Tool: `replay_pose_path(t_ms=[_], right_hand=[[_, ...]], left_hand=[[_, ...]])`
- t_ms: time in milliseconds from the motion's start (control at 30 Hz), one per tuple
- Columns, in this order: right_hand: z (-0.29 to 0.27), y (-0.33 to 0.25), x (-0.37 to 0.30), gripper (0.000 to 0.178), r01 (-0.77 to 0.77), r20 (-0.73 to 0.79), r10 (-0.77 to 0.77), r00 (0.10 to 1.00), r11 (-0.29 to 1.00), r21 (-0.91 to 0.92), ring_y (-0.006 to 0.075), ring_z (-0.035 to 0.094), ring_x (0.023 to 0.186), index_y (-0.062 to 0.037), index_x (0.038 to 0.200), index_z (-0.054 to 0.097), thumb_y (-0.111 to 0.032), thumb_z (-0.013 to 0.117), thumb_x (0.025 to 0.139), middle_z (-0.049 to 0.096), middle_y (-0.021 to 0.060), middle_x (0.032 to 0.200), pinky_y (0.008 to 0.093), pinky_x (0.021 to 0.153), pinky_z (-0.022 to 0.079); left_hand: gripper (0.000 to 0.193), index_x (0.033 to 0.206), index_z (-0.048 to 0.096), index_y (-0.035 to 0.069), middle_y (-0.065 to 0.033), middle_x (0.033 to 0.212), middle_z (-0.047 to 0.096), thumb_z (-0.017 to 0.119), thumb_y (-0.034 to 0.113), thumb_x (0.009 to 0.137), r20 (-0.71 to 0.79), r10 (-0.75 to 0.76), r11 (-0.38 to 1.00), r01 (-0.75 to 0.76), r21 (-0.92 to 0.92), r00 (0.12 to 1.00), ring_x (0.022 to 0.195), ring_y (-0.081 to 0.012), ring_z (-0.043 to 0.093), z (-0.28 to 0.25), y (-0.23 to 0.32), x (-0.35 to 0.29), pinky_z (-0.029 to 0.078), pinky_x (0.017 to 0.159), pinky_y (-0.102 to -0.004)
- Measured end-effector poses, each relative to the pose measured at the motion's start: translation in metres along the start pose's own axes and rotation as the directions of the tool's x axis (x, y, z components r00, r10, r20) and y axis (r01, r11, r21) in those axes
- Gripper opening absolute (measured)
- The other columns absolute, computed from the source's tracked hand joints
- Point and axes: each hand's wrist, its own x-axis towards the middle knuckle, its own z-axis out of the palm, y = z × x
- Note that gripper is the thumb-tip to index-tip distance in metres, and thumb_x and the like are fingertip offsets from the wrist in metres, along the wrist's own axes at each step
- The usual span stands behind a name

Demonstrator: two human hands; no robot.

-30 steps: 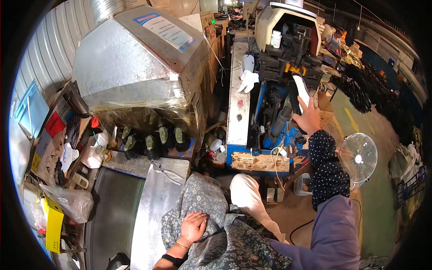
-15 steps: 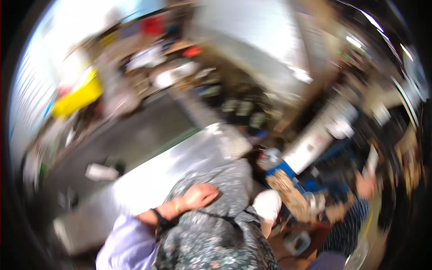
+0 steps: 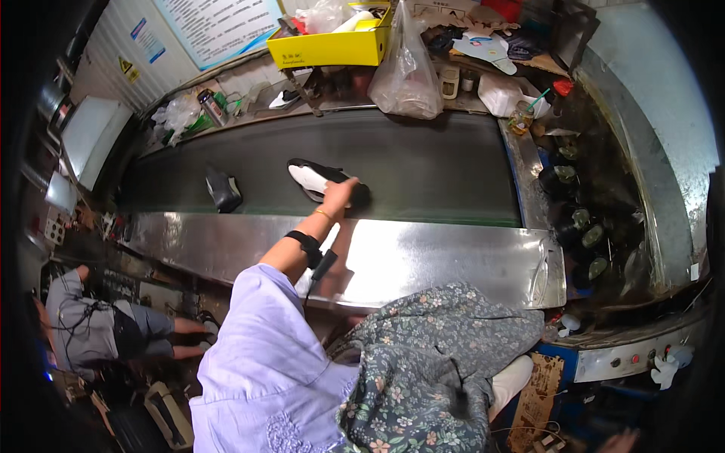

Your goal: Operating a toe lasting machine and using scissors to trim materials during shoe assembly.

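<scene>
The left grip point(image 3: 339, 196) holds a black-and-white shoe point(image 3: 311, 179).

The left arm point(image 3: 291, 253) extends forward, hand point(image 3: 339, 196) curled.

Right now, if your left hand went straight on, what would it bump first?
The black-and-white shoe your left hand touches; then maybe the clear plastic bag past the flat dark belt, though depth is unclear.

Shoe workshop, dark conveyor belt point(image 3: 438, 162), black-and-white shoe point(image 3: 308, 178), button panel point(image 3: 600, 365), warning sign point(image 3: 128, 69)
</scene>
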Motion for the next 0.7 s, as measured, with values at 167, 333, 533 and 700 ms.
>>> replay_pose_path(t_ms=[167, 333, 533, 700], right_hand=[[0.042, -0.196, -0.047, 0.033, -0.104, 0.657, 0.075, 0.751, 0.995, 0.004, 0.0335, 0.057, 0.080, -0.0079, 0.122, 0.061, -0.028, 0.055, 0.097, 0.065, 0.0205, 0.110, 0.0494, 0.075, 0.046], [0.034, -0.309, -0.126, 0.043, -0.258, 0.143, 0.218, 0.965, 0.876, 0.408, 0.0375, 0.059, 0.116, -0.0024, 0.129, 0.059, -0.024, 0.064, 0.092, 0.064, 0.0167, 0.124, 0.0461, 0.100, 0.045], [-0.019, -0.321, -0.032, 0.017, -0.697, 0.577, 0.425, 0.697, 0.217, 0.683, 0.0329, 0.065, 0.103, 0.0043, 0.102, 0.069, 0.001, 0.059, 0.089, 0.069, 0.0200, 0.109, 0.0372, 0.094, 0.049], [-0.029, -0.335, 0.063, 0.017, -0.431, 0.395, 0.309, 0.865, 0.054, 0.901, 0.0306, 0.068, 0.100, -0.0036, 0.102, 0.072, -0.005, 0.063, 0.087, 0.071, 0.0162, 0.108, 0.0374, 0.088, 0.053]], left_hand=[[0.069, 0.137, 0.051, 0.000, -0.0202, 0.143, 0.049, 0.077, 0.028, 0.079, 0.453, 0.735, 0.147, -0.772, 0.618, 0.504, 0.136, -0.0360, 0.042, -0.003, 0.026, -0.005, 0.035, 0.111, -0.0401], [0.115, 0.153, 0.020, 0.004, -0.0241, 0.138, 0.052, 0.087, 0.036, 0.066, 0.331, 0.486, 0.454, -0.558, 0.695, 0.809, 0.130, -0.0372, 0.049, -0.032, 0.046, 0.029, 0.042, 0.105, -0.0410], [0.113, 0.155, 0.016, 0.005, -0.0211, 0.122, 0.065, 0.083, 0.028, 0.067, 0.391, 0.246, 0.663, -0.448, 0.600, 0.887, 0.114, -0.0328, 0.062, -0.001, 0.016, 0.069, 0.049, 0.097, -0.0365], [0.064, 0.139, 0.042, -0.003, -0.0164, 0.109, 0.066, 0.070, 0.007, 0.082, 0.651, 0.160, 0.984, -0.170, -0.049, 0.742, 0.097, -0.0281, 0.067, 0.027, 0.051, 0.006, 0.055, 0.084, -0.0398]])
